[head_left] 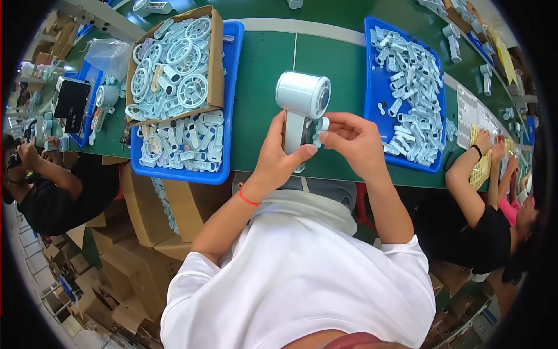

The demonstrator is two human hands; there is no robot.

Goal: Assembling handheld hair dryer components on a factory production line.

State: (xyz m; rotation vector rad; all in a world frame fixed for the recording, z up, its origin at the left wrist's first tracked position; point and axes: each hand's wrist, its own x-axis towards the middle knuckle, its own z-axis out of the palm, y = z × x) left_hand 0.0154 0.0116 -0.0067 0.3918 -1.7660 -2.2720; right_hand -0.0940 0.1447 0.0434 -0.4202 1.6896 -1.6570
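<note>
A white handheld fan (302, 93) with a round drum-shaped head stands upright over the table's near edge. My left hand (273, 148) is wrapped round its handle, thumb across the lower front. Between the thumb and fingers of my right hand (354, 139) is a small pale-blue plastic part (319, 128), pinched close against the right side of the handle. Whether that part touches the handle I cannot tell. The fan's lower end is mostly hidden by my left hand.
To the left, a blue tray (232, 75) bears a cardboard box (216, 58) of pale-blue rings and small parts. A second blue tray (375, 110) of small parts lies right. Co-workers sit both sides: one person's arm (465, 168) rests at right. Cardboard boxes (139, 273) stand below left.
</note>
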